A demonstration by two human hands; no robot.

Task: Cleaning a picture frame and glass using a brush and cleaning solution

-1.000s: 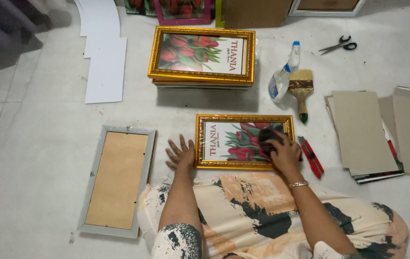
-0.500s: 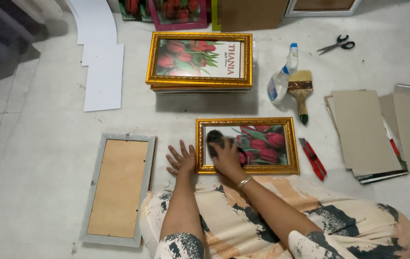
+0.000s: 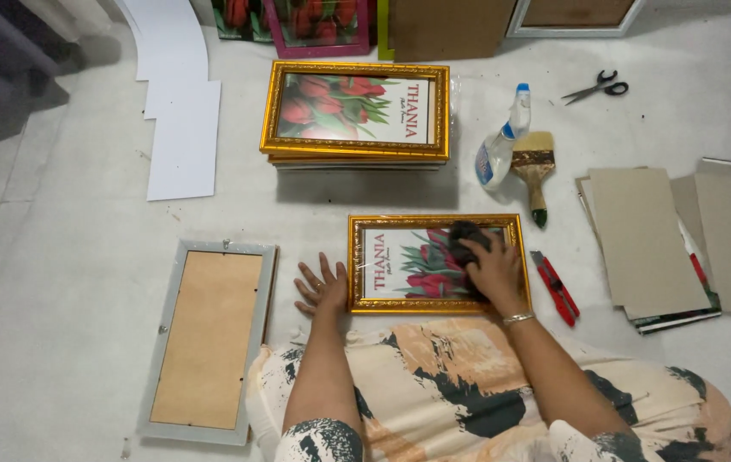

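White tiled floor (image 3: 57, 282) serves as the work area, seen from above the seated person's lap. A gold picture frame (image 3: 435, 264) with a red tulip print lies flat just in front of the knees. The right hand (image 3: 494, 267) is closed around a dark cloth (image 3: 465, 241), pressed on the glass toward the frame's right side. The left hand (image 3: 322, 287) lies flat with fingers spread, steadying the frame's left edge. Wiping looks partway through; how clean the glass is cannot be told. Farther away sits a stack of gold frames (image 3: 357, 111), seemingly finished. A grey frame (image 3: 208, 339) lies face-down at left, untouched. A spray bottle (image 3: 502, 141), brush (image 3: 534, 169) and red cutter (image 3: 555, 287) rest nearby.
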